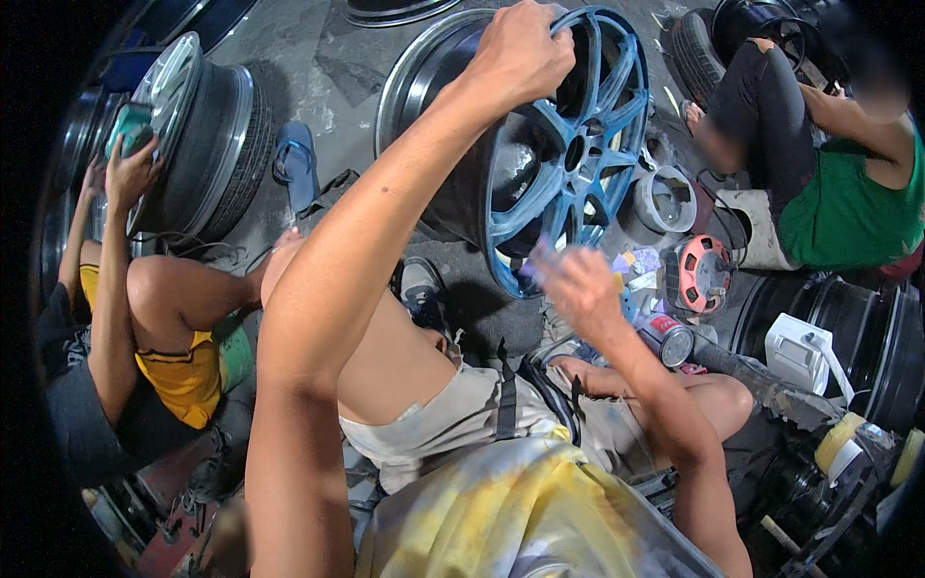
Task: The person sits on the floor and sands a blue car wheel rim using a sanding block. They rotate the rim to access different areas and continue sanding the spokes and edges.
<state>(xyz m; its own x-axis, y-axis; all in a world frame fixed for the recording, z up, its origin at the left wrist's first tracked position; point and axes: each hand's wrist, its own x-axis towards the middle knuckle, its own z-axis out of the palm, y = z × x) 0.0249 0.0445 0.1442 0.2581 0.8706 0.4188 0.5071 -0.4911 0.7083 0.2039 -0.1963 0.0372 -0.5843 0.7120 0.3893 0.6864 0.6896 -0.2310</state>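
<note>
The shirt (482, 520) is blotched yellow, white and grey, creased into folds. Just beyond the shirt are frayed, pale grey shorts (429, 424) crossed by a black strap (506, 395). Left of the shirt, the bare left arm (318, 318) bears a small round spot (385, 190); farther beyond the shirt, the left hand (523, 53) and right hand (580, 294) are bare.

The bare left arm (385, 207) reaches far forward, bent at the elbow, its left hand (525, 53) curled, knuckles up. The bare right arm (665, 395) bends lower, the blurred right hand (583, 294) bunching its fingers.
</note>
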